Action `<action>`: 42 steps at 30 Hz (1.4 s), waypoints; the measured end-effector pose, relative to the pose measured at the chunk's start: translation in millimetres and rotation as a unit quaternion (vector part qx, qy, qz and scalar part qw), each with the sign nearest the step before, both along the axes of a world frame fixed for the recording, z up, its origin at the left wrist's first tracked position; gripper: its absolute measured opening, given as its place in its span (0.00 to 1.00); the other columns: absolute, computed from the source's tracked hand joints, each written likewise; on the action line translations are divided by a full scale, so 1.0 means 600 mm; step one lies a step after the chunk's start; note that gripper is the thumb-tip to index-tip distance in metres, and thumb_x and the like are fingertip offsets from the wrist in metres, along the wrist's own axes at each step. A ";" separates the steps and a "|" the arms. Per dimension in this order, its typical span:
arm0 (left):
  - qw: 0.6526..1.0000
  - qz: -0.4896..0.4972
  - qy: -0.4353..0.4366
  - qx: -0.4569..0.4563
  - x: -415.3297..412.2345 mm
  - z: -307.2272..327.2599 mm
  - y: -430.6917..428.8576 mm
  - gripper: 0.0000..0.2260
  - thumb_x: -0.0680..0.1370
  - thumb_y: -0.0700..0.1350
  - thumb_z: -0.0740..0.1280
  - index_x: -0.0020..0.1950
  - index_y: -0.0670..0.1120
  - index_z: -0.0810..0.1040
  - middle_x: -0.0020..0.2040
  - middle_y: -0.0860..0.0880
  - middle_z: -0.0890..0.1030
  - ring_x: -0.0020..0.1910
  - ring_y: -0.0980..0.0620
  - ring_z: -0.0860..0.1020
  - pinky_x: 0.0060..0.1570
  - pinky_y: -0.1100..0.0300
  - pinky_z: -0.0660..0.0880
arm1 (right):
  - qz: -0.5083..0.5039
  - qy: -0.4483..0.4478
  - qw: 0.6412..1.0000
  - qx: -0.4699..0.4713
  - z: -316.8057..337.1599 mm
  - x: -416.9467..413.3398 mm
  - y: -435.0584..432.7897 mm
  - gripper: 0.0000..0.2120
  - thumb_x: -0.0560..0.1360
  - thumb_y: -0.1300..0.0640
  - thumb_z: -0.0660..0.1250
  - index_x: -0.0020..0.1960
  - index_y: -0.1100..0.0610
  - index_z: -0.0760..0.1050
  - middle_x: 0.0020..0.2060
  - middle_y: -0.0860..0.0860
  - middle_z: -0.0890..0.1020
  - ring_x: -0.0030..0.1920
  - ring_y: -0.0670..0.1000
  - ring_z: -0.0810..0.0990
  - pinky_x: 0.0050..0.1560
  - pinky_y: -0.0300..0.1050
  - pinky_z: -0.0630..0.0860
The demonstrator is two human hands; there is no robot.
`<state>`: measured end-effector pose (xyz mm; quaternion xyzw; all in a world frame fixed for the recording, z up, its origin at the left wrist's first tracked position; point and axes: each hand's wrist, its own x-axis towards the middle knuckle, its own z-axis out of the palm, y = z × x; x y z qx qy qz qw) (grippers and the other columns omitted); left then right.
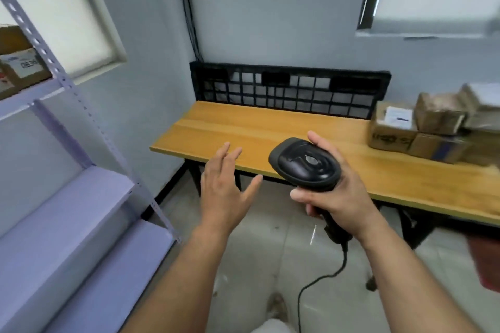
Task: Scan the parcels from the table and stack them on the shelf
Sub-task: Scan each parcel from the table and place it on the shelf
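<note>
Two bare forearms reach forward from the bottom edge. The left hand (224, 192) is spread flat with straight fingers, holds nothing, and hovers over the front left corner of the tabletop (243, 127). The right hand (338, 192) grips a black scanner (303, 163) by its handle, fingers curled round it, one finger lying along the side of the head, which hangs over the front edge. Its cable (319, 278) trails down to the floor. The parcels (433, 127), brown cardboard boxes, sit heaped at the right end of the tabletop, towards the back edge; they are blurred. A black mesh panel (284, 92) stands along the back edge. The pale purple shelf (81, 197) stands at the left, with a labelled box (19, 67) on an upper level
</note>
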<state>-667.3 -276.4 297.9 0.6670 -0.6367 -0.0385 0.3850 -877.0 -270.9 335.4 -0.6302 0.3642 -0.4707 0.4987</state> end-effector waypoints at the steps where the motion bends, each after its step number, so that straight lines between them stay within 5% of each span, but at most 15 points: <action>1: 1.000 -0.019 -0.001 0.002 -0.022 -0.002 -0.017 0.29 0.73 0.52 0.74 0.71 0.47 0.71 0.74 0.48 0.65 0.72 0.47 0.64 0.69 0.48 0.62 | -0.020 -0.002 1.000 0.001 -0.003 -0.022 -0.004 0.46 0.59 0.59 0.79 0.72 0.40 0.65 0.58 0.50 0.80 0.33 0.47 0.81 0.29 0.53 0.79; 8: 0.989 -0.141 -0.010 0.031 -0.181 -0.009 -0.141 0.29 0.75 0.55 0.70 0.73 0.50 0.66 0.76 0.52 0.61 0.74 0.52 0.60 0.72 0.51 0.60 | -0.149 0.017 0.989 0.005 -0.019 -0.171 -0.059 0.47 0.59 0.56 0.83 0.72 0.39 0.67 0.61 0.47 0.79 0.40 0.48 0.82 0.35 0.49 0.80; 16: 0.974 -0.221 -0.009 0.055 -0.340 -0.023 -0.316 0.29 0.76 0.57 0.67 0.75 0.51 0.64 0.77 0.52 0.60 0.74 0.52 0.59 0.72 0.53 0.60 | -0.245 0.020 0.969 0.033 -0.010 -0.307 -0.167 0.44 0.59 0.60 0.79 0.70 0.39 0.67 0.57 0.51 0.80 0.29 0.50 0.80 0.29 0.49 0.78; 30: 0.960 -0.247 0.029 0.129 -0.513 -0.059 -0.579 0.29 0.80 0.54 0.62 0.78 0.49 0.57 0.77 0.51 0.61 0.75 0.52 0.57 0.74 0.53 0.58 | -0.286 0.062 0.952 0.087 -0.016 -0.466 -0.362 0.43 0.60 0.57 0.80 0.66 0.29 0.66 0.56 0.55 0.80 0.29 0.58 0.79 0.31 0.48 0.78; 36: 0.947 -0.228 0.029 0.224 -0.561 -0.100 -0.650 0.34 0.80 0.56 0.62 0.80 0.48 0.50 0.78 0.48 0.58 0.76 0.49 0.56 0.73 0.51 0.59 | -0.281 0.077 0.951 0.104 -0.044 -0.509 -0.421 0.45 0.64 0.66 0.80 0.66 0.28 0.66 0.55 0.58 0.80 0.29 0.58 0.78 0.31 0.49 0.77; 42: 0.931 -0.192 0.011 0.310 -0.597 -0.137 -0.695 0.40 0.77 0.58 0.66 0.80 0.47 0.46 0.78 0.46 0.58 0.76 0.44 0.58 0.70 0.47 0.62 | -0.273 0.059 0.951 0.130 -0.070 -0.531 -0.446 0.45 0.59 0.55 0.81 0.68 0.28 0.65 0.56 0.56 0.80 0.29 0.58 0.79 0.32 0.48 0.77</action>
